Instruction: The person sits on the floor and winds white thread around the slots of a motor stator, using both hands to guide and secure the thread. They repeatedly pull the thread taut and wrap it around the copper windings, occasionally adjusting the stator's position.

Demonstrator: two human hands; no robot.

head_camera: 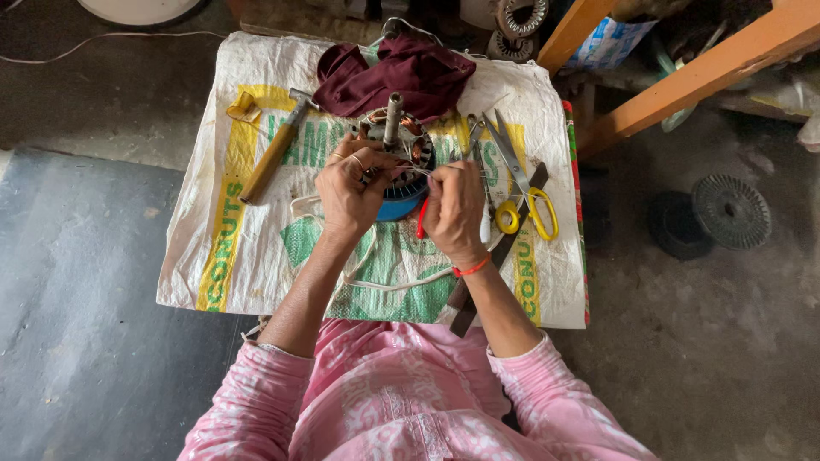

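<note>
- Left hand (348, 195) has its fingers curled down onto the near rim of the motor stator (400, 154), pressed against the copper windings. It's more of a steadying clamp than a pinch, and you can see rings on two fingers.
- Right hand (454, 212) is closed into a tight pinch around a thin white cord (376, 280) or wire right at the stator's right edge. Something red (421, 218) pokes out from under that hand, but it's too hidden to say what it is.
- The stator sits mid-table on top of a blue round base (397, 205), with a metal shaft (392, 118) sticking straight up out of the middle.
- The white cord loops loosely over the sack toward the person, under both wrists.
- Everything's on a white printed sack (248, 256) spread over a small table, and the sack edges hang right at the table edges.
- Left of the hands: a wooden-handled hammer (272, 155) lying diagonal, well apart from the stator, with open sack around it.
- Right side is tighter: yellow-handled scissors (521, 192) just beside the right hand (blades pointing away), plus a dark flat bar (500, 252) running under the forearm.
- A maroon cloth (397, 75) is bunched at the far edge, touching the stator's back.
- Orange wooden beams (683, 77) stand off to the far right.
</note>
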